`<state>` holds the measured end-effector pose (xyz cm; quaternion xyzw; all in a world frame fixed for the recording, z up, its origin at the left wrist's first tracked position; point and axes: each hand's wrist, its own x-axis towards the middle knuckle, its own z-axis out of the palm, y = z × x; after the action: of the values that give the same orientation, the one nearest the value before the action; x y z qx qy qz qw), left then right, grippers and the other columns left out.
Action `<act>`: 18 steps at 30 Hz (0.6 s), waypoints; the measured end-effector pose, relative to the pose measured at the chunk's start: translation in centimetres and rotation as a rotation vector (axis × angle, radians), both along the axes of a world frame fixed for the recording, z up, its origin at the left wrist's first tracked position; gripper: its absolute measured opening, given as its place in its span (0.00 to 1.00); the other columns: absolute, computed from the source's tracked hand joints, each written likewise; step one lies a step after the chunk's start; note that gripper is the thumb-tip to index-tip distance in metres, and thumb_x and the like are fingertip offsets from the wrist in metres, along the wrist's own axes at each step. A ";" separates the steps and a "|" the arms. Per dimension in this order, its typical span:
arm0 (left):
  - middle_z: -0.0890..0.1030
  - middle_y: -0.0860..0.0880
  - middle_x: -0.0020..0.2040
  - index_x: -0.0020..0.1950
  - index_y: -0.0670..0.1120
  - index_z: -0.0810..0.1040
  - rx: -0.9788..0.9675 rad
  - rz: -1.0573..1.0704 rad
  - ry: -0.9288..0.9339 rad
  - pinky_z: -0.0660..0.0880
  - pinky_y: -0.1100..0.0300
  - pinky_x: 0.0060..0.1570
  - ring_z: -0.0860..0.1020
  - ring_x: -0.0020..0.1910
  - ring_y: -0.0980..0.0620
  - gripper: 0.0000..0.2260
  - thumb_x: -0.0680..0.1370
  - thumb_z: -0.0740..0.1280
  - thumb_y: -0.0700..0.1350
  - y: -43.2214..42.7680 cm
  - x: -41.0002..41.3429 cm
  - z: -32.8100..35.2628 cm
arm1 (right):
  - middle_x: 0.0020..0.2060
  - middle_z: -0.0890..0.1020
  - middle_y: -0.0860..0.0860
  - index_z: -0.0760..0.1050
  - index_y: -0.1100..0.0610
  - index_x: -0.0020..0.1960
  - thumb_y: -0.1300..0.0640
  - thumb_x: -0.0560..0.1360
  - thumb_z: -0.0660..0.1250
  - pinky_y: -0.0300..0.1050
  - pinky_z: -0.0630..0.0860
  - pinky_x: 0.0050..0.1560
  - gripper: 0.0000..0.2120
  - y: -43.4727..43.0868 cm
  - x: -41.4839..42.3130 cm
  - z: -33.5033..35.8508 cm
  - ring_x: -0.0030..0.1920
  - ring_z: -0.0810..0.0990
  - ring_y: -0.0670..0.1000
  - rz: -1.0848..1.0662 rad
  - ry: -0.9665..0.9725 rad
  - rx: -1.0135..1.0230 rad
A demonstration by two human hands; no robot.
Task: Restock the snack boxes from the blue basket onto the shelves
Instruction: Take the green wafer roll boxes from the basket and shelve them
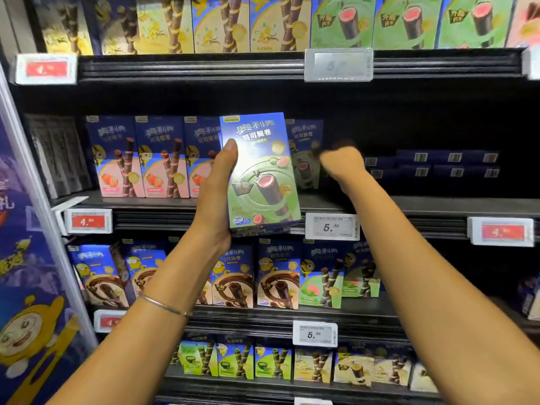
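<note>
My left hand (217,194) grips a tall blue-and-green snack box (260,171) upright, in front of the middle shelf (438,204). My right hand (342,163) reaches into that shelf just right of the held box, fingers curled and blurred, beside a green box (305,153) standing at the back. I cannot tell whether it holds that box. Pink strawberry boxes (146,159) stand in a row on the shelf's left part. The blue basket is out of view.
Dark blue boxes (432,163) lie flat, stacked at the back right of the middle shelf, with dark open room in front. Upper and lower shelves carry rows of boxes. Price tags (331,226) line the shelf edges. A printed side panel (26,258) stands at left.
</note>
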<state>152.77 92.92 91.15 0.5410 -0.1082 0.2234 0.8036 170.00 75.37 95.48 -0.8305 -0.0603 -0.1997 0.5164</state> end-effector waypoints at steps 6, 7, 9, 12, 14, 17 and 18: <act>0.87 0.43 0.61 0.66 0.48 0.83 0.032 0.037 -0.029 0.84 0.51 0.52 0.87 0.58 0.42 0.22 0.82 0.64 0.61 -0.2 0.3 -0.2 | 0.48 0.86 0.47 0.81 0.50 0.51 0.35 0.76 0.66 0.39 0.80 0.38 0.19 1.0 -10.9 -0.2 0.48 0.85 0.46 0.417 -0.091 0.299; 0.87 0.43 0.60 0.65 0.48 0.84 0.036 0.034 -0.043 0.84 0.51 0.51 0.87 0.58 0.41 0.21 0.82 0.63 0.61 -0.2 0.3 -0.2 | 0.48 0.87 0.47 0.82 0.50 0.49 0.32 0.75 0.66 0.44 0.82 0.42 0.22 1.1 -12.1 -0.5 0.48 0.86 0.47 0.466 -0.067 0.257; 0.87 0.41 0.59 0.62 0.48 0.85 0.030 0.015 -0.063 0.84 0.51 0.50 0.87 0.56 0.41 0.20 0.83 0.63 0.60 -0.2 0.2 -0.2 | 0.47 0.86 0.48 0.82 0.50 0.48 0.30 0.72 0.68 0.49 0.83 0.47 0.23 1.4 -13.7 -1.1 0.48 0.86 0.48 0.463 -0.081 0.105; 0.86 0.40 0.62 0.66 0.46 0.84 0.036 0.013 -0.070 0.84 0.45 0.56 0.86 0.59 0.38 0.23 0.83 0.64 0.61 -0.2 0.2 -0.3 | 0.46 0.86 0.46 0.78 0.49 0.51 0.31 0.70 0.71 0.48 0.81 0.43 0.23 1.6 -14.7 -1.7 0.46 0.86 0.46 0.420 -0.098 -0.011; 0.87 0.41 0.60 0.59 0.51 0.88 0.087 0.050 -0.065 0.84 0.43 0.58 0.87 0.58 0.39 0.22 0.82 0.62 0.64 -0.4 0.1 -0.3 | 0.45 0.86 0.47 0.78 0.51 0.50 0.34 0.73 0.71 0.49 0.81 0.42 0.20 1.5 -15.0 -1.6 0.44 0.86 0.47 0.406 -0.106 -0.031; 0.88 0.45 0.59 0.57 0.55 0.87 0.083 0.094 -0.003 0.82 0.37 0.62 0.87 0.57 0.41 0.28 0.82 0.54 0.70 -0.7 0.0 -0.2 | 0.38 0.86 0.51 0.81 0.59 0.47 0.40 0.77 0.70 0.41 0.75 0.29 0.20 1.1 -15.2 -1.3 0.35 0.86 0.49 0.424 -0.142 -0.025; 0.88 0.45 0.58 0.58 0.55 0.87 0.067 0.105 0.019 0.81 0.36 0.62 0.87 0.57 0.41 0.29 0.83 0.53 0.71 -0.7 0.0 -0.2 | 0.36 0.86 0.53 0.81 0.62 0.47 0.43 0.78 0.70 0.39 0.74 0.26 0.20 1.0 -15.2 -1.2 0.31 0.85 0.49 0.445 -0.149 0.009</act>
<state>152.76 92.26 90.96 0.5746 -0.0796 0.2563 0.7731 154.75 76.39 94.33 -0.7775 -0.2792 -0.1417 0.5454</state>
